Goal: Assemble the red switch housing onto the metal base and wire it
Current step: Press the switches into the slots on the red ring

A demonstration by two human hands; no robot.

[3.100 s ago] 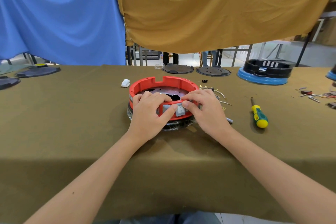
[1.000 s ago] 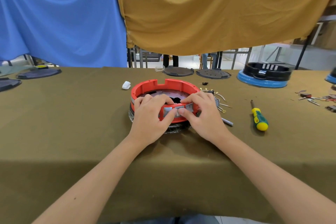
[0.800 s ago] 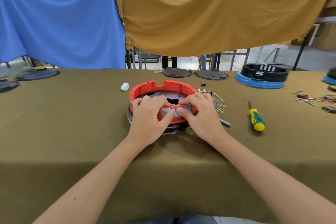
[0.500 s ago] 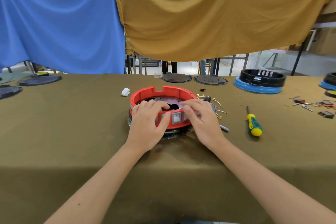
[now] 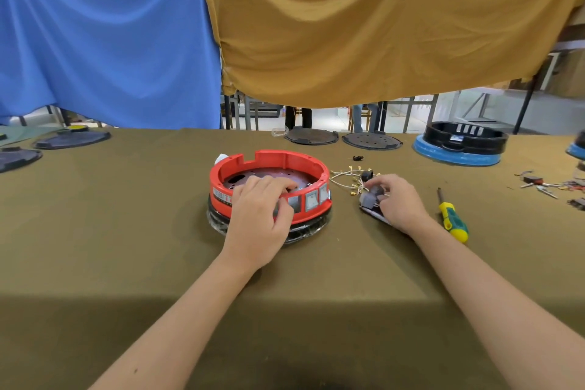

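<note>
so the red switch housing [image 5: 269, 168] is sitting on top of the metal base [image 5: 304, 233], roughly in the middle of the table [image 5: 126, 231] which has an olive cloth over it. you can see a perforated plate down inside the ring, and there's a row of grey rocker switches [image 5: 311, 201] set in the front wall facing the camera.

left hand [image 5: 261, 218] is draped over the near rim of the housing, fingers curled over the top edge and into the ring, thumb against the outside wall by the switches, so it's got a grip on the rim. right hand [image 5: 397, 203] is off to the right of the housing, on the table, fingers bent around a small dark grey part [image 5: 372, 199]. looks like it's pinching it but i can't tell exactly what the piece is.

just behind that hand is a bundle of wires [image 5: 345, 179] with little brass terminals, lying loose between the housing and the hand. a screwdriver [image 5: 452, 220] with a green and yellow handle lies to the right of the right hand, not touching it. further back there are dark round plates [image 5: 311, 136] and a black tray on a blue base [image 5: 462, 146], plus blue and mustard cloths hanging behind.
</note>
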